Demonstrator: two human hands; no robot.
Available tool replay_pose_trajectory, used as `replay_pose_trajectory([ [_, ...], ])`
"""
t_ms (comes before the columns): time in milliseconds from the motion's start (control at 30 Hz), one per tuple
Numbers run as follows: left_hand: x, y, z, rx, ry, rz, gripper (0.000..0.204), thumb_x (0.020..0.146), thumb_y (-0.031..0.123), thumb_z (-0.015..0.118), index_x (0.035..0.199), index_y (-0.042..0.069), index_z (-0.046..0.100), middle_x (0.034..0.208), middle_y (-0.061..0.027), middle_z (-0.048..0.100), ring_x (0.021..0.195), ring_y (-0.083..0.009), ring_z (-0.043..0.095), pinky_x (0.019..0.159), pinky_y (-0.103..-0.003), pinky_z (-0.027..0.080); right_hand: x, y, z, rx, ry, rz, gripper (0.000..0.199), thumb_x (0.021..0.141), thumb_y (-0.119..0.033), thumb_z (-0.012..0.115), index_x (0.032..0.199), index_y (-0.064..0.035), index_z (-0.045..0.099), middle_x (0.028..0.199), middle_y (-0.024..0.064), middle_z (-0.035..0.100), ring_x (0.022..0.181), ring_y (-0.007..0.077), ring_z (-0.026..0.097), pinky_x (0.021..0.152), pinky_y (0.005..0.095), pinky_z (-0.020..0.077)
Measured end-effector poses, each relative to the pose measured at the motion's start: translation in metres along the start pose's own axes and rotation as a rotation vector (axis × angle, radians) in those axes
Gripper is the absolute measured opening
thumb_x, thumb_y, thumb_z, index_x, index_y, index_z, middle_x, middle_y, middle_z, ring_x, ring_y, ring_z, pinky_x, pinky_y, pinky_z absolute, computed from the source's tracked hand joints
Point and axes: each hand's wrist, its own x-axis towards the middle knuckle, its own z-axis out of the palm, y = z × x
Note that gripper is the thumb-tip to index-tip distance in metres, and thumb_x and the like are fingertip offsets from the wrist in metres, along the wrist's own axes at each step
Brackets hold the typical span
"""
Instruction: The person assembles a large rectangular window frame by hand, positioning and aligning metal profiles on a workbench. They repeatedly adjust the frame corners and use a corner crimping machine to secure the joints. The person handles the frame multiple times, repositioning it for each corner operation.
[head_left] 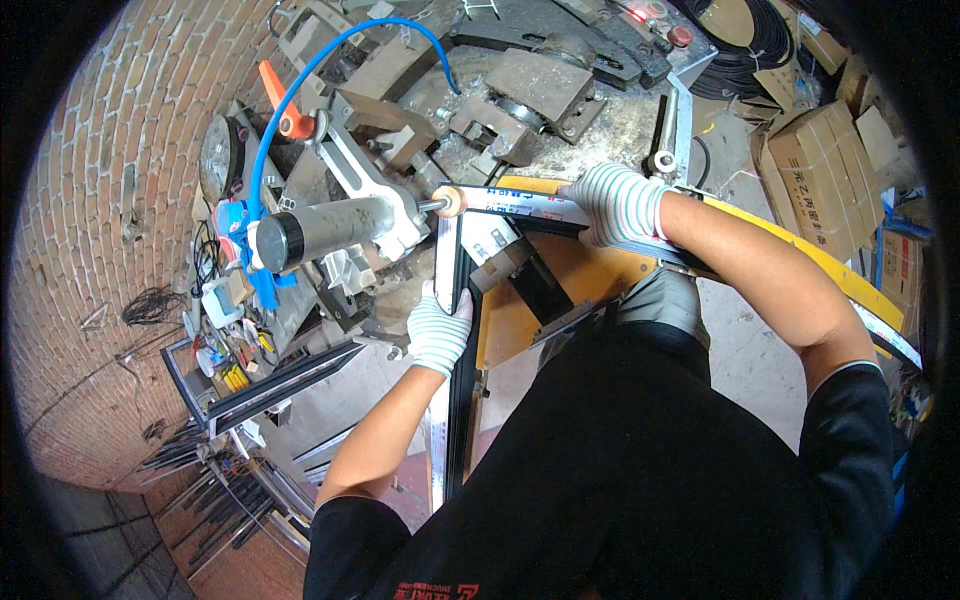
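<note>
My left hand, in a white and green striped glove, is closed round a long metal profile with a white-and-blue film face and a black side. It runs down toward my body. My right hand, gloved alike, wraps over a second profile bar with printed film that extends to the right. The two profiles meet at a corner. At that corner the round tan pad of a clamp cylinder sits on top, and whether it presses cannot be told. Both thumbs are partly hidden.
A yellow-edged machine table lies under the right profile. A blue air hose arches over an orange lever. Metal machine blocks stand ahead, cartons at right, and a black frame at left by the brick wall.
</note>
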Motion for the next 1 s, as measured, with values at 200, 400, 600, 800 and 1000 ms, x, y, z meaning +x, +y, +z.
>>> replay_pose_trajectory([
  [200, 0.001, -0.001, 0.001, 0.031, 0.016, 0.002, 0.045, 0.091, 0.041, 0.077, 0.113, 0.004, 0.063, 0.083, -0.0262, 0.074, 0.080, -0.0480, 0.073, 0.074, -0.051, 0.059, 0.002, 0.003, 0.006, 0.032, 0.019, 0.001, 0.056, 0.079, -0.031, 0.082, 0.128, -0.0069, 0.069, 0.103, 0.0224, 0.075, 0.098, 0.0415, 0.074, 0.084, 0.0454, 0.0600],
  [400, 0.000, 0.000, 0.001, -0.037, 0.004, 0.001, 0.047, 0.091, 0.041, 0.077, 0.118, 0.005, 0.063, 0.086, -0.0256, 0.075, 0.082, -0.0476, 0.074, 0.074, -0.052, 0.059, -0.001, 0.000, 0.000, 0.007, 0.004, 0.005, 0.058, 0.079, -0.031, 0.082, 0.130, -0.0065, 0.068, 0.102, 0.0228, 0.076, 0.098, 0.0415, 0.074, 0.085, 0.0454, 0.0600],
  [600, 0.001, 0.003, -0.001, -0.024, -0.015, -0.008, 0.048, 0.091, 0.040, 0.077, 0.120, 0.005, 0.063, 0.087, -0.0257, 0.075, 0.083, -0.0478, 0.074, 0.076, -0.052, 0.059, -0.003, -0.006, -0.007, -0.008, -0.028, 0.023, 0.060, 0.080, -0.033, 0.082, 0.133, -0.0079, 0.068, 0.102, 0.0237, 0.076, 0.098, 0.0420, 0.074, 0.085, 0.0460, 0.0596],
  [800, 0.000, 0.007, -0.005, 0.015, -0.018, -0.010, 0.047, 0.091, 0.037, 0.079, 0.117, 0.002, 0.065, 0.089, -0.0271, 0.075, 0.086, -0.0457, 0.075, 0.076, -0.048, 0.059, -0.002, -0.004, -0.002, -0.036, 0.043, -0.010, 0.059, 0.078, -0.034, 0.080, 0.130, -0.0080, 0.070, 0.096, 0.0256, 0.075, 0.093, 0.0442, 0.074, 0.084, 0.0470, 0.0587],
  [1000, 0.001, 0.007, -0.005, 0.031, -0.024, -0.061, 0.053, 0.090, 0.048, 0.077, 0.118, 0.004, 0.065, 0.096, -0.0282, 0.076, 0.094, -0.0463, 0.075, 0.084, -0.052, 0.059, 0.000, -0.002, 0.004, -0.103, 0.129, -0.078, 0.058, 0.076, -0.040, 0.076, 0.122, -0.0042, 0.071, 0.091, 0.0271, 0.074, 0.088, 0.0469, 0.072, 0.082, 0.0522, 0.0571],
])
